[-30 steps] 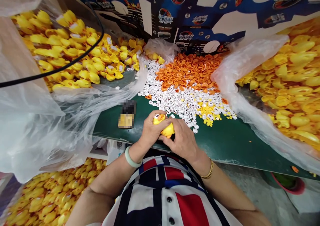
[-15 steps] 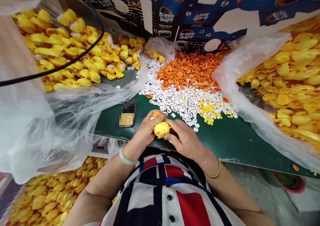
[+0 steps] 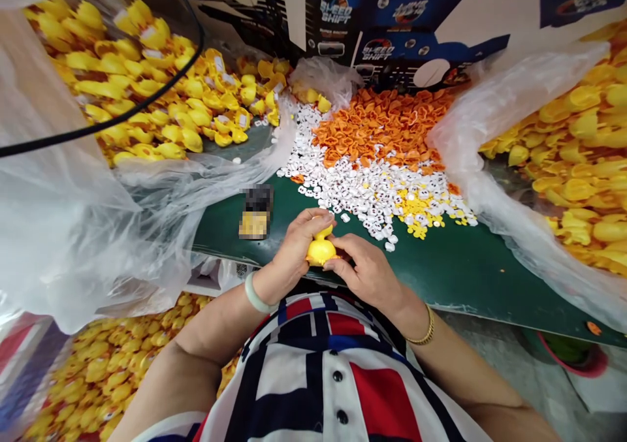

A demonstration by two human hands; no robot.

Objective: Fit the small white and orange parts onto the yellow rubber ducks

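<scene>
A yellow toy duck (image 3: 321, 252) is held between both hands, above the front edge of the green table (image 3: 421, 269). My left hand (image 3: 296, 243) closes around its left side, with the thumb over the upper part. My right hand (image 3: 365, 266) pinches the lower right side between thumb and fingers. Part of the duck is hidden by the fingers. Just beyond the hands lie white eye pieces (image 3: 343, 190), small yellow pieces (image 3: 416, 210) and a heap of orange beak-like pieces (image 3: 382, 125).
Yellow duck shells (image 3: 166, 102) fill a plastic-lined pile at left; more yellow parts (image 3: 578, 168) lie at right. A phone-sized object (image 3: 255, 213), blurred out, rests on the table. Below left are many yellow ducks (image 3: 108, 363). A black cable (image 3: 122, 112) crosses the left side. Printed cardboard (image 3: 372, 24) stands behind.
The duck has turned in my hands: its smooth rounded side and narrower upper part now show, and the seam and orange piece are no longer visible. The view has shifted slightly.
</scene>
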